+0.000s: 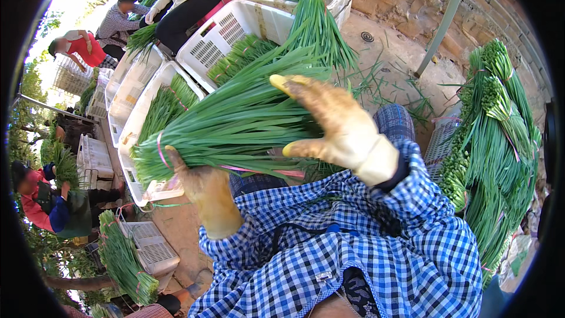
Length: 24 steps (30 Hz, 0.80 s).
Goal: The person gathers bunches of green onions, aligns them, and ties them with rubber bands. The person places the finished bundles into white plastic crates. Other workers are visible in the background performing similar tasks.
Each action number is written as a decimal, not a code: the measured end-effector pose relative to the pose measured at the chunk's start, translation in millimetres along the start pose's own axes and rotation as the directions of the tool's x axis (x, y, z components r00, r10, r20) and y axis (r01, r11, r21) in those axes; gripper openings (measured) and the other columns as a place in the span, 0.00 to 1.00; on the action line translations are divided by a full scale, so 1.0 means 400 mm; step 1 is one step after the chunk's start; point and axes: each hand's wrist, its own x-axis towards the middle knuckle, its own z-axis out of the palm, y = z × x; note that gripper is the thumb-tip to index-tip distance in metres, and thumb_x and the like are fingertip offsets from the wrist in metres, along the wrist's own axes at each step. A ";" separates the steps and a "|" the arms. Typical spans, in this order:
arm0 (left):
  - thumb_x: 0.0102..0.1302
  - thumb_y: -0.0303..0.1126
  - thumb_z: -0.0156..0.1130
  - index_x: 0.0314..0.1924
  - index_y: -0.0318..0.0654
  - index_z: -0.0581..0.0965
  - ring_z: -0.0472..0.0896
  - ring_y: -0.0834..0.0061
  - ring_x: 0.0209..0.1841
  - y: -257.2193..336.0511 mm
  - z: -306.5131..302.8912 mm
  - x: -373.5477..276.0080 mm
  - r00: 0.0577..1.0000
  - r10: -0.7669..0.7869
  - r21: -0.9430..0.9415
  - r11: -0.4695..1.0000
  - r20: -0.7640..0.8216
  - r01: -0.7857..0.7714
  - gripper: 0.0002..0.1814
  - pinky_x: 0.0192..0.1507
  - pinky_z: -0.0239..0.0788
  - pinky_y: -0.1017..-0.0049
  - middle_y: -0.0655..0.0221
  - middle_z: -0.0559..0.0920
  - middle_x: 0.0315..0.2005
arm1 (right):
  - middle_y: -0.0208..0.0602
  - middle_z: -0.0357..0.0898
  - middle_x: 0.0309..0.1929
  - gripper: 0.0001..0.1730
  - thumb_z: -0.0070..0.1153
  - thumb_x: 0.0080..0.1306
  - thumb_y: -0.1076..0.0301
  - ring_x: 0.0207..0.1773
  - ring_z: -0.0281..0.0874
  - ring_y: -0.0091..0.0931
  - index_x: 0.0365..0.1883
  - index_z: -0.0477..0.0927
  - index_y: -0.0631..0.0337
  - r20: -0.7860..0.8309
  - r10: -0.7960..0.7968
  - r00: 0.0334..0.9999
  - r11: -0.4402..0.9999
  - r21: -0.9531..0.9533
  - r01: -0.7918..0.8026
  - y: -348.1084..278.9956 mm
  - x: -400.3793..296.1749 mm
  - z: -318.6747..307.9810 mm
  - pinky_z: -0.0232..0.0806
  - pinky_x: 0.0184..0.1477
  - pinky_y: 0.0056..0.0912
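A large bundle of long green garlic chives (238,119) lies across in front of me, its cut end at the left and its leaves fanning to the upper right. A pink tie (161,150) circles it near the cut end. My left hand (205,190), in a soiled yellowish glove, grips the bundle from below beside this tie; most of its fingers are hidden. My right hand (340,128), gloved too and slightly blurred, is raised over the leafy end with thumb and fingers apart, holding nothing. A loose pink strip (265,171) hangs under the leaves.
White plastic crates (212,48) holding chive bundles stand ahead and to the left. A tied bundle (315,22) leans on a crate. Many bundles are heaped (494,141) at my right. A metal post (443,22) rises beyond my knee. Several people work at the left.
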 end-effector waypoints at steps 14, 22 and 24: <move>0.62 0.34 0.69 0.64 0.38 0.71 0.73 0.64 0.63 0.004 -0.037 0.010 0.827 0.261 0.524 0.669 0.498 -0.527 0.30 0.69 0.63 0.59 0.63 0.74 0.64 | 0.38 0.83 0.51 0.18 0.61 0.69 0.66 0.47 0.79 0.21 0.54 0.78 0.64 0.614 -0.023 0.789 0.412 0.724 -0.552 0.133 0.004 0.074 0.73 0.49 0.28; 0.67 0.40 0.65 0.63 0.37 0.72 0.72 0.65 0.63 0.018 -0.031 0.032 0.974 -0.073 0.036 0.997 0.216 0.066 0.28 0.68 0.63 0.57 0.64 0.76 0.62 | 0.27 0.80 0.21 0.11 0.56 0.71 0.66 0.18 0.65 0.14 0.36 0.84 0.64 0.125 0.639 0.759 0.583 0.564 -0.584 0.162 -0.003 -0.075 0.59 0.22 0.17; 0.68 0.43 0.64 0.64 0.40 0.72 0.71 0.61 0.64 0.008 -0.035 0.018 0.990 -0.055 0.040 0.998 0.126 0.051 0.28 0.67 0.62 0.49 0.64 0.76 0.62 | 0.25 0.78 0.20 0.14 0.55 0.73 0.62 0.16 0.61 0.13 0.34 0.84 0.63 -0.084 0.664 0.743 0.577 0.690 -0.438 0.235 -0.031 -0.085 0.54 0.19 0.18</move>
